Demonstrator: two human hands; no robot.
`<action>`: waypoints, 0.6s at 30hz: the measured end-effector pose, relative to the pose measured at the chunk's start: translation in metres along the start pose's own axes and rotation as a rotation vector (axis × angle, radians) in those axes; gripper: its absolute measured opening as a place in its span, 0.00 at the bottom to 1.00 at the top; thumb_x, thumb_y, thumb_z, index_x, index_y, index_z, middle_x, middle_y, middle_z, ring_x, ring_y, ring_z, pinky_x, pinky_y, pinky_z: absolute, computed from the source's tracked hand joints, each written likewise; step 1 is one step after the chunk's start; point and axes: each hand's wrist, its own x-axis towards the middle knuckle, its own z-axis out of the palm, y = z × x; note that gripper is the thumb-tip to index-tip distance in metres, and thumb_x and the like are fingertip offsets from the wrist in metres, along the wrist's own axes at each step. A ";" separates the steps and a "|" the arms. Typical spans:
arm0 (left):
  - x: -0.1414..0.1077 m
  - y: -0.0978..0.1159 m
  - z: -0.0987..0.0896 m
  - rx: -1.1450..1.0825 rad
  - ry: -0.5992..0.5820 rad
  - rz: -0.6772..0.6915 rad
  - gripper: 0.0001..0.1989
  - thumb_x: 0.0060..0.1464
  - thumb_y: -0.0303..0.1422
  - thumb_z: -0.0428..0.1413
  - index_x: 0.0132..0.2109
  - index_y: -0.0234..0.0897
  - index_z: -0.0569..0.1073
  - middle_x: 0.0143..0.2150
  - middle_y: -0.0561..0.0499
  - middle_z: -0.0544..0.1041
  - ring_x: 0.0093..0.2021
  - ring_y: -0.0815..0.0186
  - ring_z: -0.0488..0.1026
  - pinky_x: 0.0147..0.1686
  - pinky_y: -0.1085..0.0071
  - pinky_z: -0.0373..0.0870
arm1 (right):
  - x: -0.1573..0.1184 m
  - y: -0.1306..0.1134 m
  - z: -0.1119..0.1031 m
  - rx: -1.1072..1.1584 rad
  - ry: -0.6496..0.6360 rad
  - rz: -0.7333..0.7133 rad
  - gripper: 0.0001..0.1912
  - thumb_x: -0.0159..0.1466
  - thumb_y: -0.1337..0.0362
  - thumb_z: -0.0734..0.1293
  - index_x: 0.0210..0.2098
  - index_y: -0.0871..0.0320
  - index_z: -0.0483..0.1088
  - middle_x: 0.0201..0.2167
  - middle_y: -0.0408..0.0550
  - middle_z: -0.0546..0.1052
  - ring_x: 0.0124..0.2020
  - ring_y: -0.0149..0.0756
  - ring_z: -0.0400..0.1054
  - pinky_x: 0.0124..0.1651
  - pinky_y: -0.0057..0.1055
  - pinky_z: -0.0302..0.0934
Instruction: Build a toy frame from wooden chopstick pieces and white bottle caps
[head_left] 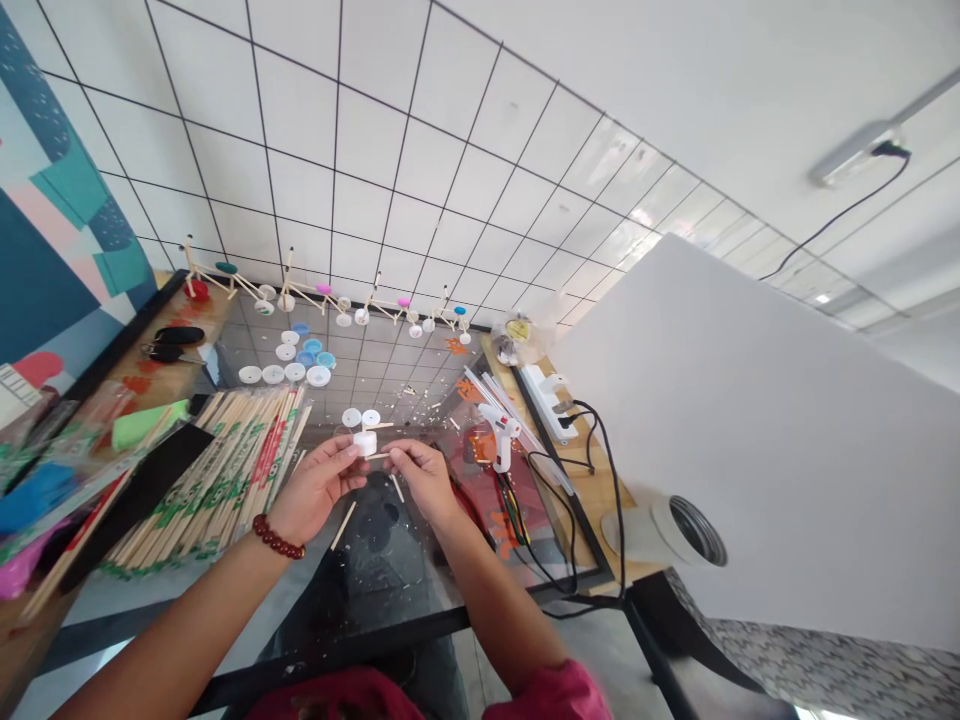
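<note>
My left hand (322, 488), with a red bead bracelet at the wrist, pinches a small round white piece (365, 443) over the dark glass table. To its right, my right hand (421, 478) holds a short thin wooden stick (377, 456) between thumb and fingers. The stick's left end is close to the white piece; whether they touch is too small to tell. Two white discs (361, 417) lie just beyond my hands. A loose stick (343, 526) and a shorter one (397, 488) rest nearer to me.
Packaged chopsticks (217, 470) lie at the left. Small bicycle-like stick models (300, 292) line the back edge. White and blue caps (295, 372) sit behind. A glue gun (501, 435), pliers, cables and a power strip (547, 402) are at the right.
</note>
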 end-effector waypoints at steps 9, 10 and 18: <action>0.001 -0.005 -0.001 0.052 -0.001 0.041 0.20 0.40 0.27 0.76 0.43 0.34 0.84 0.41 0.48 0.85 0.35 0.67 0.81 0.34 0.73 0.83 | 0.002 0.003 -0.003 0.078 0.046 -0.052 0.25 0.67 0.40 0.69 0.47 0.54 0.81 0.34 0.45 0.79 0.30 0.32 0.68 0.38 0.30 0.65; 0.000 -0.004 -0.001 0.052 -0.004 0.044 0.20 0.39 0.26 0.76 0.42 0.35 0.84 0.40 0.48 0.85 0.35 0.67 0.81 0.35 0.73 0.83 | 0.002 0.002 -0.005 0.071 0.037 -0.068 0.27 0.68 0.39 0.67 0.48 0.54 0.81 0.36 0.46 0.80 0.31 0.32 0.68 0.39 0.31 0.66; 0.003 0.010 -0.001 -0.007 0.023 0.170 0.17 0.43 0.24 0.73 0.43 0.35 0.83 0.40 0.47 0.86 0.35 0.67 0.82 0.35 0.75 0.82 | -0.003 -0.019 -0.029 -0.709 -0.079 -0.444 0.11 0.72 0.61 0.66 0.45 0.55 0.80 0.42 0.51 0.81 0.43 0.38 0.74 0.49 0.34 0.66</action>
